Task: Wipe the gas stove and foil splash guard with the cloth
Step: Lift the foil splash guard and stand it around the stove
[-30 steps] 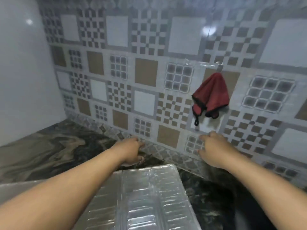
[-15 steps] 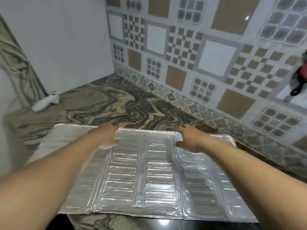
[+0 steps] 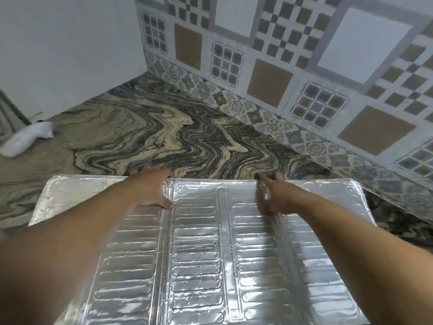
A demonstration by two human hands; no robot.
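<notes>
A silver embossed foil splash guard [image 3: 199,249] with three folding panels is spread out in front of me, its top edge towards the tiled wall. My left hand [image 3: 150,186] grips that top edge at the fold between the left and middle panels. My right hand [image 3: 273,195] grips the same edge at the fold towards the right panel. Neither the cloth nor the gas stove is in view.
The marbled stone countertop [image 3: 164,137] runs behind the guard to a patterned tile wall [image 3: 281,66]. A plain white wall [image 3: 65,48] closes the left side. A white object [image 3: 25,138] lies on the counter at the far left.
My view swung left and down, away from the red cloth hanging on the wall. Both hands went from the wall base to the guard's top edge, and the guard now looks closer and larger.
</notes>
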